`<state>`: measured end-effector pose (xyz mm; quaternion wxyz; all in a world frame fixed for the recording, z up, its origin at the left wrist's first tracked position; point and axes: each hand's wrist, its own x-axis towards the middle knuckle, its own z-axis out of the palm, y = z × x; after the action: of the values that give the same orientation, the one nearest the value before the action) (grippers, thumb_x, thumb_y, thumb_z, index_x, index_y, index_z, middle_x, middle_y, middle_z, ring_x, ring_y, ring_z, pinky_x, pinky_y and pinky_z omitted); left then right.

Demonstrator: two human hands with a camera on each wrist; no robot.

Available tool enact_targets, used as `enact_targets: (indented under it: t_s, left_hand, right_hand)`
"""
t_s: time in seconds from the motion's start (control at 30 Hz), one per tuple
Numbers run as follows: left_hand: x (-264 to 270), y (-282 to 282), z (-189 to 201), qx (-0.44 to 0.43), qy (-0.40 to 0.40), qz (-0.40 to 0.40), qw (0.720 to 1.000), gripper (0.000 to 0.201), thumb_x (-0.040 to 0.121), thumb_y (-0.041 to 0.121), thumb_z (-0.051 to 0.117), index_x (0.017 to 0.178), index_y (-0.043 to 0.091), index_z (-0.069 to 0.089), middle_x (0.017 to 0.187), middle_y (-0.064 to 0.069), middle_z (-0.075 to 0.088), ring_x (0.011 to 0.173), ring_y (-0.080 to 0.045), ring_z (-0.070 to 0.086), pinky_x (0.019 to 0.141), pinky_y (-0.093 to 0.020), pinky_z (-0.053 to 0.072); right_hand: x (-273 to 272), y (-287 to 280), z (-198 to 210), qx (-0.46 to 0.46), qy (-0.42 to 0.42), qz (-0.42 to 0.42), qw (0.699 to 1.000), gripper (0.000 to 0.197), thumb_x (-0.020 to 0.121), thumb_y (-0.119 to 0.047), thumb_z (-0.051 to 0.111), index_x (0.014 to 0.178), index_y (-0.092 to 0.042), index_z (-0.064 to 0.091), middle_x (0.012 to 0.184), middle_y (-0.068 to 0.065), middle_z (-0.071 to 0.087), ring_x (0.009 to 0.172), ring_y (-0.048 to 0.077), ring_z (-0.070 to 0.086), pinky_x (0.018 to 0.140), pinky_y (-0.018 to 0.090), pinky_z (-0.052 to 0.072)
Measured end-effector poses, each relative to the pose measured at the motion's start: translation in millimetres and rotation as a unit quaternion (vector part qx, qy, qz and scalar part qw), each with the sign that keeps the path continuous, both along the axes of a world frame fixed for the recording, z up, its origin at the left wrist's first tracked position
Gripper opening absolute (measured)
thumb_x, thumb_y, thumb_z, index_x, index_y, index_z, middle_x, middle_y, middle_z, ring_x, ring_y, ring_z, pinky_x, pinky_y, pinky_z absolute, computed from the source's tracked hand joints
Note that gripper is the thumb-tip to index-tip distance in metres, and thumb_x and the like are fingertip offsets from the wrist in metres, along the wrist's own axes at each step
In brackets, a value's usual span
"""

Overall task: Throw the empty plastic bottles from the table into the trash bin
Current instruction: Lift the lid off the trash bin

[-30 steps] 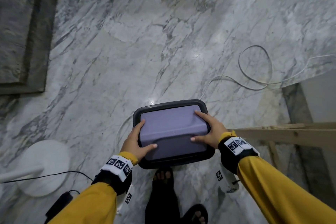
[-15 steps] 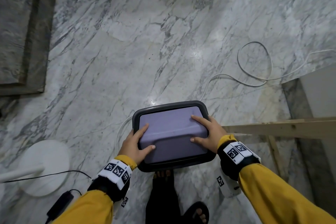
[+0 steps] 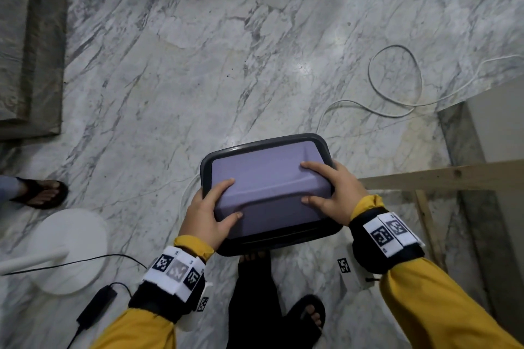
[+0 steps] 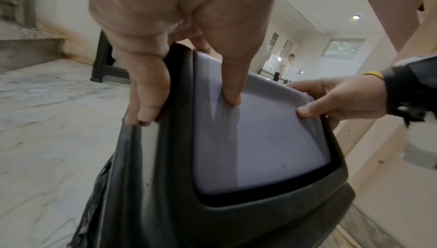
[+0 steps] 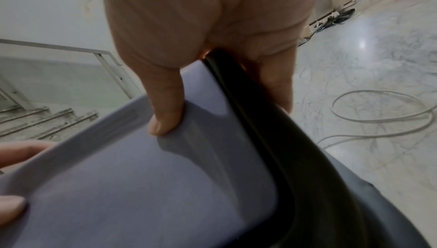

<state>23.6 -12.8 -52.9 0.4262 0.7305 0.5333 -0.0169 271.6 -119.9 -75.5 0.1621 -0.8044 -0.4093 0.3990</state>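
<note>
A trash bin (image 3: 208, 163) with a dark grey rim and a lavender swing lid (image 3: 269, 178) is held between my two hands over the marble floor. My left hand (image 3: 209, 212) grips its left side, thumb on the lid and fingers curled over the rim. My right hand (image 3: 331, 193) grips the right side the same way. In the left wrist view, the left hand (image 4: 187, 108) and right hand (image 4: 331, 100) clasp the lid (image 4: 260, 140). The right wrist view shows my right hand (image 5: 224, 106) on the lid (image 5: 141, 186). No bottles are visible.
A white cable (image 3: 397, 79) loops on the floor to the right. A wooden table frame (image 3: 439, 176) stands at right. At left are a white round stand base (image 3: 68, 249), a black power adapter (image 3: 96, 306) and another person's sandalled foot (image 3: 39, 193). My own feet (image 3: 306, 314) are below the bin.
Both hands keep their hold on the bin, which has shifted slightly forward. Another person's foot has come into view at the left.
</note>
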Motion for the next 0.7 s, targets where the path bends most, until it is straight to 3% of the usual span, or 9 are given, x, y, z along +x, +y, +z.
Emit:
enact_targets:
  t_s: [0.53, 0.7]
  left_hand:
    - [-3, 2, -9, 0.009, 0.000, 0.013, 1.000, 0.063, 0.067, 0.018, 0.079, 0.124, 0.031, 0.056, 0.124, -0.013, 0.057, 0.117, -0.028, 0.053, 0.102, -0.029, 0.041]
    - [-5, -2, -7, 0.026, -0.013, 0.020, 0.999, 0.064, 0.066, 0.019, 0.080, 0.123, 0.033, 0.055, 0.122, -0.010, 0.060, 0.114, -0.026, 0.056, 0.103, -0.033, 0.046]
  right_hand:
    - [-9, -1, -1, -0.001, -0.013, -0.003, 1.000, 0.068, 0.066, -0.035, 0.079, 0.125, -0.047, 0.048, 0.125, 0.007, 0.049, 0.114, 0.030, 0.054, 0.099, 0.040, 0.047]
    - [-8, -6, 3, 0.007, -0.019, 0.000, 1.000, 0.068, 0.067, -0.035, 0.079, 0.127, -0.044, 0.048, 0.125, 0.009, 0.049, 0.114, 0.030, 0.054, 0.099, 0.037, 0.046]
